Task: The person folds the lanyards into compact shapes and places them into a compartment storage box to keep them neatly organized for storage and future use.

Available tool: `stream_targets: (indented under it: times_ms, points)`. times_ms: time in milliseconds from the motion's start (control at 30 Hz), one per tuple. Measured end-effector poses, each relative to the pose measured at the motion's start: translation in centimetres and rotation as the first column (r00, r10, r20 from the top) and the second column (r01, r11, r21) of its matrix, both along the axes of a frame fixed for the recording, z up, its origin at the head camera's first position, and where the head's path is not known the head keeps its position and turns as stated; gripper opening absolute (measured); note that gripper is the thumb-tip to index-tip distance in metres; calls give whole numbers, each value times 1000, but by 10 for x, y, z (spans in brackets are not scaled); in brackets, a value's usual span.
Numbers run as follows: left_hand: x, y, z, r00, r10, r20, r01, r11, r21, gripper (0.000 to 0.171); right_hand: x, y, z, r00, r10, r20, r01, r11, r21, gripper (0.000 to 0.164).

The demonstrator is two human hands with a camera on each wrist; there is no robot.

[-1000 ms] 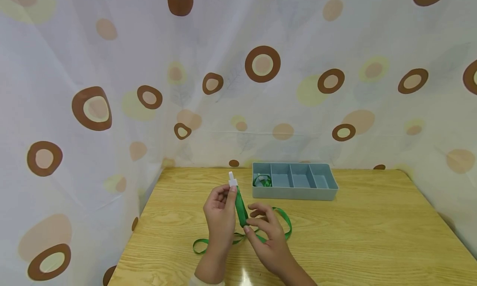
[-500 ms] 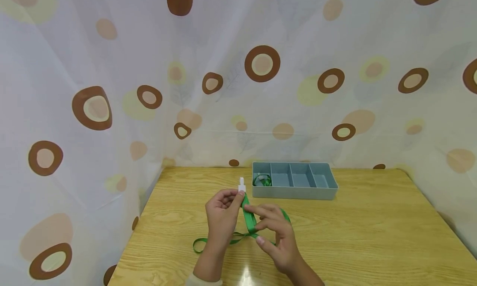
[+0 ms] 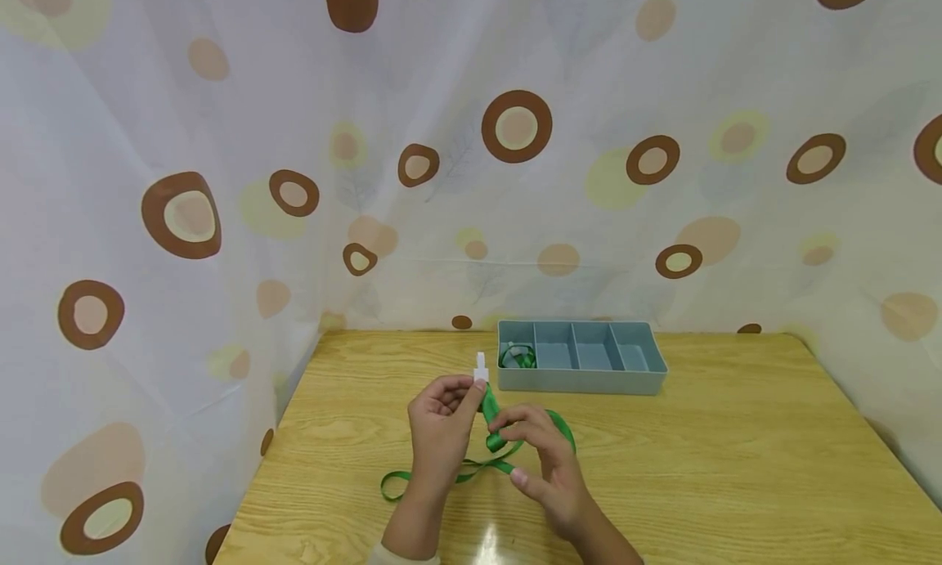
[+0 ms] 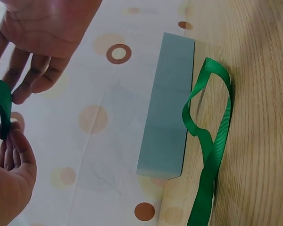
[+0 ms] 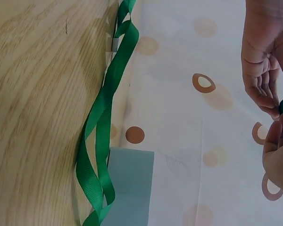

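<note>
My left hand pinches a green lanyard just below its white plastic clip, which points up. Below the clip, the ribbon is doubled into a short folded length. Fingertips of my right hand touch this fold, while the right thumb stands apart from them. In the left wrist view, the right hand has its fingers loosely bent at the ribbon. The rest of the ribbon trails in loose loops below the hands, over the table.
A grey-blue box with several compartments stands at the back of the wooden table. Its leftmost compartment holds a coiled green lanyard. A patterned curtain hangs behind and at the sides.
The left hand has moved the clip slightly right and down. The right hand has shifted right, its thumb has come away from the fold, and the folded length looks shorter.
</note>
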State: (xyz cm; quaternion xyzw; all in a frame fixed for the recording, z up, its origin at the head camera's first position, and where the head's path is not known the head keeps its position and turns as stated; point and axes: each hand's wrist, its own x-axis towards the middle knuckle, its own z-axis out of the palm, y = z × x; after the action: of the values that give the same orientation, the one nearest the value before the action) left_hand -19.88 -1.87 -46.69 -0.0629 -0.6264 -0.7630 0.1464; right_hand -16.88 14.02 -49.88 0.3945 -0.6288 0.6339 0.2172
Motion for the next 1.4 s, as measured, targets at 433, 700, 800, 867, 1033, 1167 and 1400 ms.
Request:
stream_targets:
  times_ms: [433, 700, 800, 867, 1033, 1167, 1400]
  points:
    - [4, 1, 2, 995, -63, -75, 62, 998, -15, 7, 1, 5, -1, 987, 7, 158, -9, 1000, 12, 49]
    - [7, 0, 2, 986, -112, -125, 106, 993, -51, 5, 0, 5, 1, 968, 26, 250, -30, 999, 14, 42]
    - [7, 0, 2, 986, -114, -120, 106, 992, -67, 4, 0, 6, 1, 962, 27, 272, -31, 999, 12, 41]
    - [7, 0, 1, 983, -130, -126, 121, 990, -74, 5, 0, 6, 1, 961, 19, 277, -23, 1000, 12, 42]
    - [5, -1, -2, 972, -186, -143, 176, 981, -78, 12, -1, 5, 1, 957, 3, 289, -6, 1000, 11, 42]
    - [4, -1, -3, 973, -191, -131, 179, 979, -96, 12, 1, 5, 4, 944, -24, 328, 14, 999, 33, 36]
    - [5, -1, -4, 977, -197, -84, 187, 975, -121, 10, 1, 3, 7, 882, -211, 421, 171, 977, 130, 21]
